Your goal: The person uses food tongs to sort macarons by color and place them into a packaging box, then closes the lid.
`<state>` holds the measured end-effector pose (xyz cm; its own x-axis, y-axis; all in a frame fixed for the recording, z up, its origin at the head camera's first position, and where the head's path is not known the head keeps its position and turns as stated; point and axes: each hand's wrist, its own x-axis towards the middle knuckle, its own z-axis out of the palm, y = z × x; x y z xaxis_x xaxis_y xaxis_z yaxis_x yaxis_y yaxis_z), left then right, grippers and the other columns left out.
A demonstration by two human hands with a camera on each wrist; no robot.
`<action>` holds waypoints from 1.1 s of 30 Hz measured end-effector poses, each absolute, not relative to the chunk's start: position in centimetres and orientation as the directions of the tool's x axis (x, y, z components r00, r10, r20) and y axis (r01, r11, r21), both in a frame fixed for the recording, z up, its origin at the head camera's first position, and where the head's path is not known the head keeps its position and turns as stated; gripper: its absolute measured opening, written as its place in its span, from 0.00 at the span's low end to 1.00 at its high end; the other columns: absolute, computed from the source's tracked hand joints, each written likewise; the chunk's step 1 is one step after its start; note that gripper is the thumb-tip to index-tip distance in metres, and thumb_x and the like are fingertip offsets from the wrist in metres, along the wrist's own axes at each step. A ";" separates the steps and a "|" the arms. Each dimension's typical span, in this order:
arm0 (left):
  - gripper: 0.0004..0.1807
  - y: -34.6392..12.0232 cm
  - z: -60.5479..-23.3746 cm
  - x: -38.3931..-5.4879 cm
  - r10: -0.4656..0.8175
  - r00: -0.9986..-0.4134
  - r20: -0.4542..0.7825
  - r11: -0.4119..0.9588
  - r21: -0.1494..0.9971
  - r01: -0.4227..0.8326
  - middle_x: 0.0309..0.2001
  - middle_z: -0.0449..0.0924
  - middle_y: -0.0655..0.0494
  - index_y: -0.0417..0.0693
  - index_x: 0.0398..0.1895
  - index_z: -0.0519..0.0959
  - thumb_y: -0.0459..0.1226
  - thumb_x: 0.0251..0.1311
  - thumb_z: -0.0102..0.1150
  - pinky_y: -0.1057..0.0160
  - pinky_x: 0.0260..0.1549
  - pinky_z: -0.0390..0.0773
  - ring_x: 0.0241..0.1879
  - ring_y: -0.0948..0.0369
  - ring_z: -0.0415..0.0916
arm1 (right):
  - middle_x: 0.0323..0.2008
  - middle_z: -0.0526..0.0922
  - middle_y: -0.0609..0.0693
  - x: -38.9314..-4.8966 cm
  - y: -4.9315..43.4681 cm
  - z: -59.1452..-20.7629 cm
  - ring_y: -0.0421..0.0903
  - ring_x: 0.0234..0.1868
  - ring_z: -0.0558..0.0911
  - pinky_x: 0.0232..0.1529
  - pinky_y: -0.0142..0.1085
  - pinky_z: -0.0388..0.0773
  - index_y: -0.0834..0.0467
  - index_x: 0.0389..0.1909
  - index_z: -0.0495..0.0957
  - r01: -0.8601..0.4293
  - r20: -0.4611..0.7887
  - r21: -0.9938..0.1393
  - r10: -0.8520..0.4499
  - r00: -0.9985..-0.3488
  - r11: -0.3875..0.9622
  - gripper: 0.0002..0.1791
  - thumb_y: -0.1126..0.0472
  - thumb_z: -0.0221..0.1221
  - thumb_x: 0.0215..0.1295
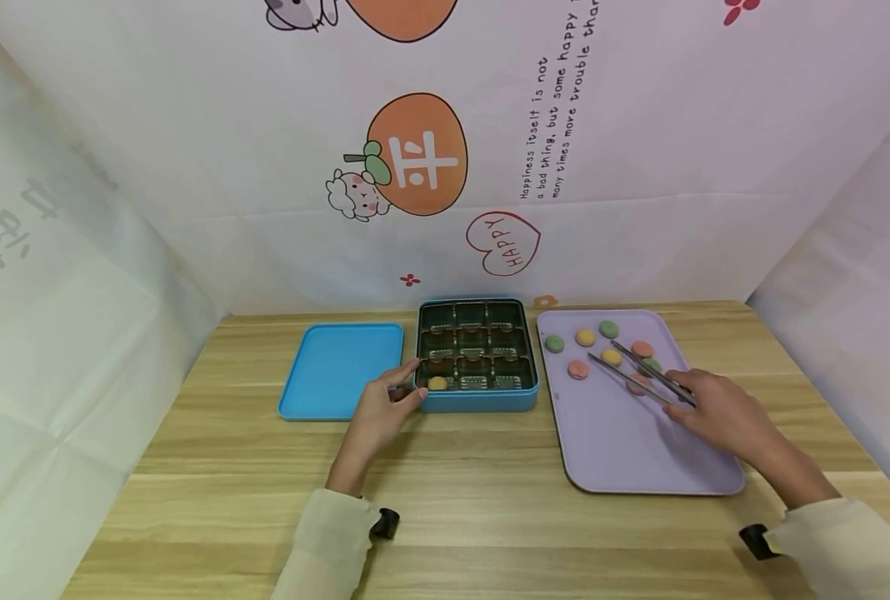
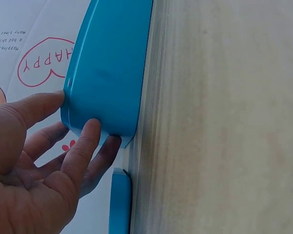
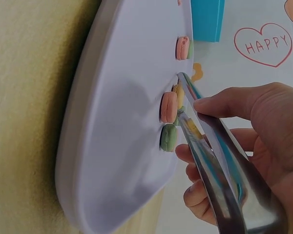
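Observation:
My left hand touches the near left corner of a blue tin, with the thumb at the front and relaxed fingers along the side. The tin has a divided insert, and a yellow macaron sits in its front left compartment. My right hand grips metal tongs over a lilac tray. The tong tips are spread, on either side of a yellow macaron. Around it lie several pink, green and yellow macarons; a pink one and a green one show beside the tongs.
Left of the tin, a flat blue lid lies on the wooden table. A printed white cloth hangs behind the table's far edge, close to the tin and tray. More white cloth borders the left side.

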<state>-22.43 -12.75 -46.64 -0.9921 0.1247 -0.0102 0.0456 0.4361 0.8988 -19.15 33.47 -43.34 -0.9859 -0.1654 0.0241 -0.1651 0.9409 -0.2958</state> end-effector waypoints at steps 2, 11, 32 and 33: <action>0.30 -12.7 -46.7 -22.4 0.125 -0.992 -0.008 0.436 0.899 0.048 0.78 0.66 0.43 0.53 0.77 0.72 0.38 0.73 0.65 0.48 0.57 0.83 0.71 0.43 0.73 | 0.47 0.84 0.72 -19.2 33.5 -43.4 0.54 0.35 0.79 0.31 0.46 0.75 0.75 0.57 0.80 -0.163 0.020 -0.298 -0.164 -0.986 0.941 0.28 0.62 0.69 0.60; 0.30 -12.8 -46.6 -22.4 0.122 -0.992 -0.012 0.427 0.903 0.042 0.78 0.65 0.42 0.52 0.77 0.72 0.38 0.73 0.64 0.48 0.56 0.83 0.70 0.43 0.75 | 0.46 0.84 0.73 -19.3 33.7 -43.6 0.55 0.35 0.80 0.32 0.46 0.76 0.76 0.58 0.79 -0.165 0.006 -0.303 -0.171 -0.985 0.939 0.28 0.62 0.69 0.61; 0.30 -12.8 -46.5 -22.4 0.129 -0.992 -0.014 0.420 0.907 0.042 0.78 0.65 0.43 0.51 0.77 0.72 0.37 0.73 0.64 0.47 0.60 0.81 0.73 0.44 0.71 | 0.35 0.85 0.64 -19.3 33.4 -43.8 0.49 0.29 0.74 0.28 0.40 0.68 0.77 0.55 0.80 -0.195 0.036 -0.313 -0.193 -0.981 0.930 0.25 0.65 0.69 0.60; 0.30 -12.8 -46.5 -22.4 0.128 -0.992 -0.013 0.420 0.906 0.043 0.78 0.65 0.43 0.51 0.77 0.72 0.37 0.72 0.64 0.46 0.60 0.81 0.73 0.44 0.71 | 0.35 0.85 0.64 -19.2 33.3 -43.9 0.49 0.29 0.74 0.28 0.40 0.68 0.77 0.55 0.80 -0.197 0.040 -0.313 -0.194 -0.980 0.929 0.25 0.65 0.69 0.60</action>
<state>-22.40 -12.75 -46.49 -0.9917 0.1278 -0.0127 0.0425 0.4203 0.9064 -19.25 33.34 -43.85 -0.9801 -0.1944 0.0401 -0.1971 0.9292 -0.3126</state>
